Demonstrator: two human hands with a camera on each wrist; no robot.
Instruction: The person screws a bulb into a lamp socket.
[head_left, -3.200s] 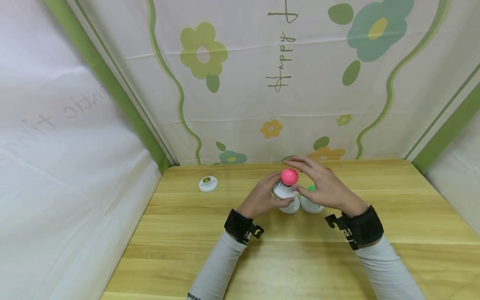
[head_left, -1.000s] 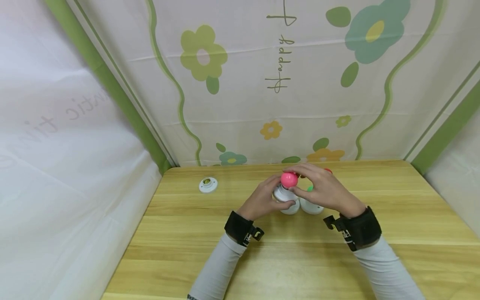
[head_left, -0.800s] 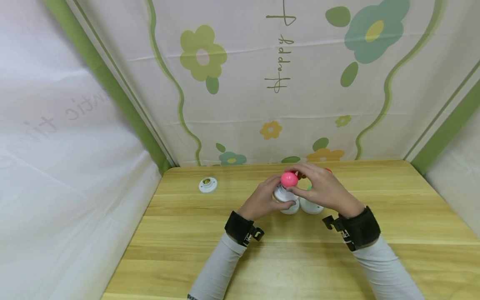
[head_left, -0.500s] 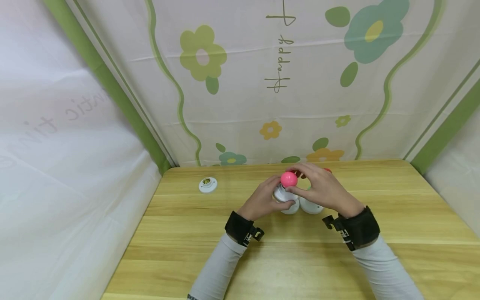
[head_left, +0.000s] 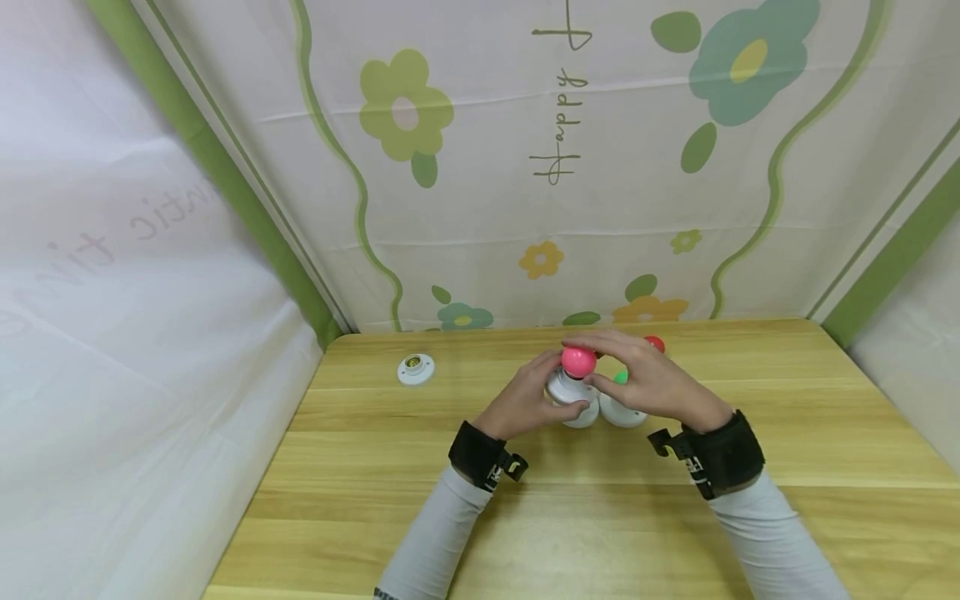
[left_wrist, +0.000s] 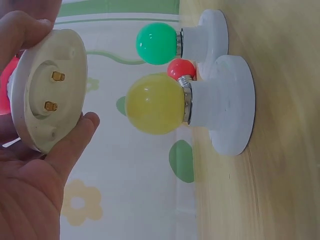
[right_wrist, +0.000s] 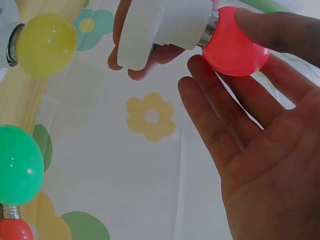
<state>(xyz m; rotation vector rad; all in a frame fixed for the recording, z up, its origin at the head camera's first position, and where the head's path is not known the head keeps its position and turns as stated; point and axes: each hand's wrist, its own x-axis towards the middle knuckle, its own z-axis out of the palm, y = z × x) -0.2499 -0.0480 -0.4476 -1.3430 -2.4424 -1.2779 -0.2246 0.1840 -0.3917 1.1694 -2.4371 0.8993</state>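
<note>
My left hand (head_left: 522, 398) grips a white round lamp holder (head_left: 564, 387) by its base and keeps it raised above the table. Two brass screws show on its underside in the left wrist view. A pink light bulb (head_left: 578, 361) sits in the holder's socket, with part of its metal thread showing in the right wrist view. My right hand (head_left: 651, 377) pinches this bulb between thumb and fingers. Below the raised holder, a yellow bulb (left_wrist: 156, 104) stands in a white holder (left_wrist: 230, 105), hidden behind my left hand's work in the head view.
Beside the yellow bulb stands a green bulb (left_wrist: 157, 43) in its own white holder (head_left: 624, 413). A red bulb (head_left: 656, 344) is farther back. At the left of the wooden table (head_left: 360, 467) lies a bulbless lamp holder (head_left: 416, 370). Printed fabric (head_left: 480, 200) walls the back.
My right hand's fingers have closed in on the pink bulb, curled round it and now reach straighter over it again. My left hand stays in place with the holder.
</note>
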